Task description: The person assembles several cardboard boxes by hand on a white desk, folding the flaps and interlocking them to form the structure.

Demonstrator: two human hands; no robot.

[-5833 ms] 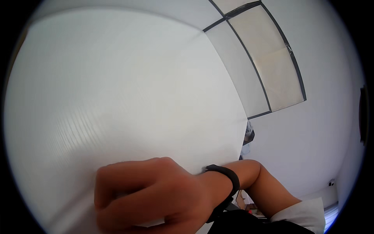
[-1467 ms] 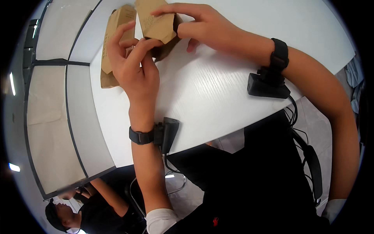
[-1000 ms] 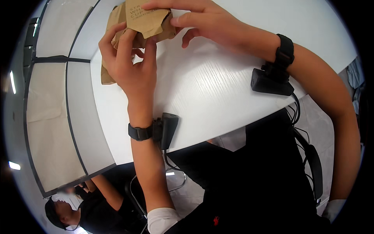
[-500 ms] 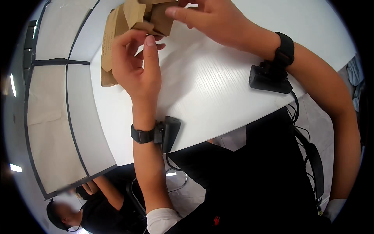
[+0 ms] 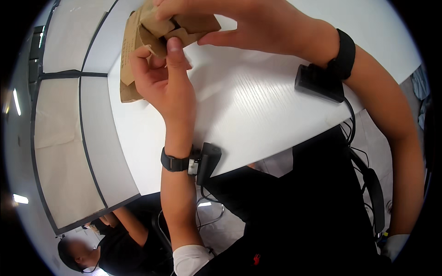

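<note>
Cardboard box, part-open, at the desk's far left. Left hand pinching a near flap; right hand gripping from above. Flap may crease or tear if the thumb presses hard. Around: partition; second box beside left fingers, cramping them; rightward, black wrist device, trailing cable.

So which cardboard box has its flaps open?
The held box, between left hand and right hand; the other box, farther left, shows none open.

Wearing black clothing with a red emblem, pale sleeves, and, behind each grip, black wristbands carrying cabled boxes.
</note>
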